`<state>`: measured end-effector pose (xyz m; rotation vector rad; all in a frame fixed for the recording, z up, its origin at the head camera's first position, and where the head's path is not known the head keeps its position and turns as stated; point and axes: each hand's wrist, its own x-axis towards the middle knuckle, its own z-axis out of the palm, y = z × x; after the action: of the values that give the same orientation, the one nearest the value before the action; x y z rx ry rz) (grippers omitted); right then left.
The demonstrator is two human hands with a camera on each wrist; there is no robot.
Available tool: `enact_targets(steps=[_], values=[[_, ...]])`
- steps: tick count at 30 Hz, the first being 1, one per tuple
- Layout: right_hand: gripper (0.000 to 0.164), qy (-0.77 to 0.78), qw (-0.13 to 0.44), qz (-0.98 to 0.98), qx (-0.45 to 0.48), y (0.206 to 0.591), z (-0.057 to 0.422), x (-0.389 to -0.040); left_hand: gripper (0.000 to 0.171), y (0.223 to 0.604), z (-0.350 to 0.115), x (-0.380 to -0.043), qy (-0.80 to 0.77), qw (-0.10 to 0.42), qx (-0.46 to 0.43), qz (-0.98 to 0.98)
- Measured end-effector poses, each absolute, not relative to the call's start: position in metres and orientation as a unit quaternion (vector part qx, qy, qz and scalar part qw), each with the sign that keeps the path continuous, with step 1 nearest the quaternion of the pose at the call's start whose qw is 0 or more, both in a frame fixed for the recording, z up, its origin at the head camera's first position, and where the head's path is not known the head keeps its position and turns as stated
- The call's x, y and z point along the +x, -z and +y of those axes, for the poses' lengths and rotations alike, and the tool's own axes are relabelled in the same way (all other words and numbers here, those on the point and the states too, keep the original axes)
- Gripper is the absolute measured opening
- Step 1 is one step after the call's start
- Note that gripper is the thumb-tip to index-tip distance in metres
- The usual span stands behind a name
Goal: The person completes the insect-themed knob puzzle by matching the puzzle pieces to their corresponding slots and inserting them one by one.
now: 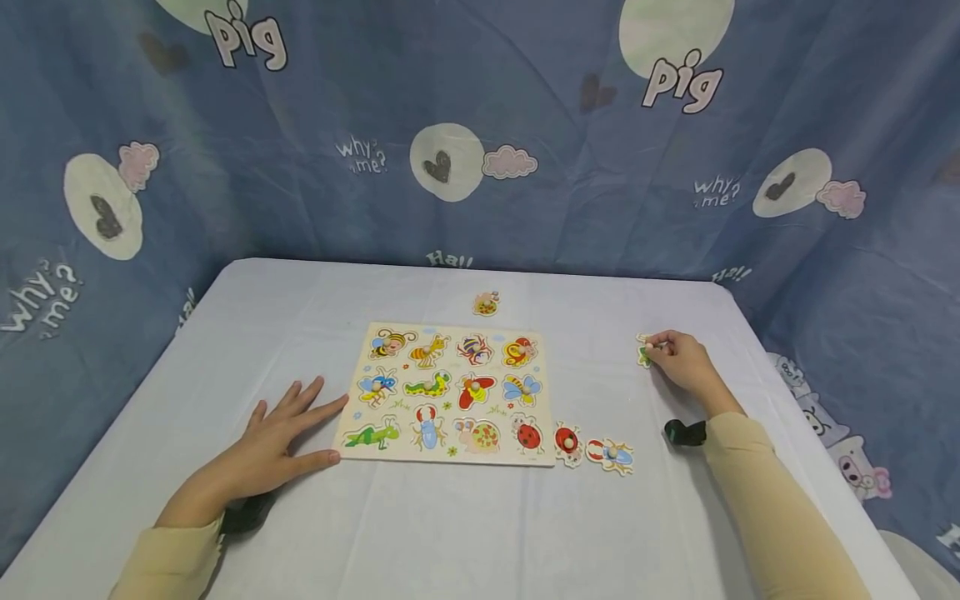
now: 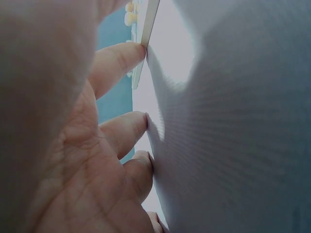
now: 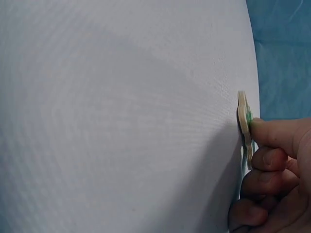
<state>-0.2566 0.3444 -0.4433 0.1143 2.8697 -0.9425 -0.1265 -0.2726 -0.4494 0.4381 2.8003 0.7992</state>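
Note:
A wooden insect puzzle board (image 1: 450, 406) lies on the white-covered table. My left hand (image 1: 273, 446) is spread flat at its left side, with index fingertip and thumb at the board's edge; the left wrist view shows a fingertip (image 2: 131, 53) against that edge. To the right of the board, my right hand (image 1: 684, 360) pinches a green puzzle piece (image 1: 642, 352) between thumb and fingers. Seen edge-on in the right wrist view, that wooden piece (image 3: 244, 121) stands close over the cloth. Part of its picture is hidden by my fingers.
A ladybug piece (image 1: 567, 444) and a blue beetle piece (image 1: 619, 457) lie just right of the board's lower corner. Behind the board lies a snail piece (image 1: 486, 304). A printed blue curtain (image 1: 480, 225) hangs behind the table (image 1: 435, 533).

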Motion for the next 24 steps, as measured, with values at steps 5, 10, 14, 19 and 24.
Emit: enact_targets(steps=[5, 10, 14, 19, 24], values=[[0.032, 0.316, 0.063, 0.946, 0.045, 0.4418, 0.3439, -0.2553, 0.082, 0.4503, -0.2736, -0.1271, -0.265, 0.099, 0.146, 0.948], [0.033, 0.316, 0.060, 0.946, 0.048, 0.4425, 0.3437, -0.2543, 0.083, 0.4521, -0.2756, -0.1273, -0.261, 0.100, 0.144, 0.949], [0.034, 0.312, 0.052, 0.948, 0.045, 0.4439, 0.3440, -0.2535, 0.082, 0.4515, -0.2749, -0.1276, -0.264, 0.101, 0.144, 0.948], [0.035, 0.307, 0.050, 0.949, 0.045, 0.4448, 0.3453, -0.2522, 0.082, 0.4514, -0.2745, -0.1282, -0.266, 0.102, 0.146, 0.947], [0.036, 0.308, 0.060, 0.949, 0.045, 0.4427, 0.3457, -0.2510, 0.082, 0.4512, -0.2741, -0.1276, -0.267, 0.103, 0.145, 0.947]])
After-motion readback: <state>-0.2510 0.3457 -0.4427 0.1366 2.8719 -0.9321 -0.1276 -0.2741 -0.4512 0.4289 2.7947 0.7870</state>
